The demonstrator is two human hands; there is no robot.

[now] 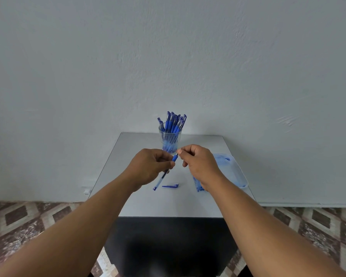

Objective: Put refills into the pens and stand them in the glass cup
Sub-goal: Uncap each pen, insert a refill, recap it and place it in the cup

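My left hand (150, 166) grips a blue pen (161, 177) by its barrel, slanted, with the blue end pointing down-left toward me. My right hand (198, 162) pinches the pen's upper tip end at the blue grip section. Both hands hover over the middle of the table. A glass cup (170, 140) stands at the table's far edge, holding several capped blue pens upright. A loose blue pen cap (170, 185) lies flat on the table below my hands.
The small grey table (168, 204) stands against a pale wall. A clear plastic tray (236, 172) sits at its right side, with a blue item inside. A bluish packet (197, 184) lies partly hidden under my right wrist. Patterned floor tiles surround the table.
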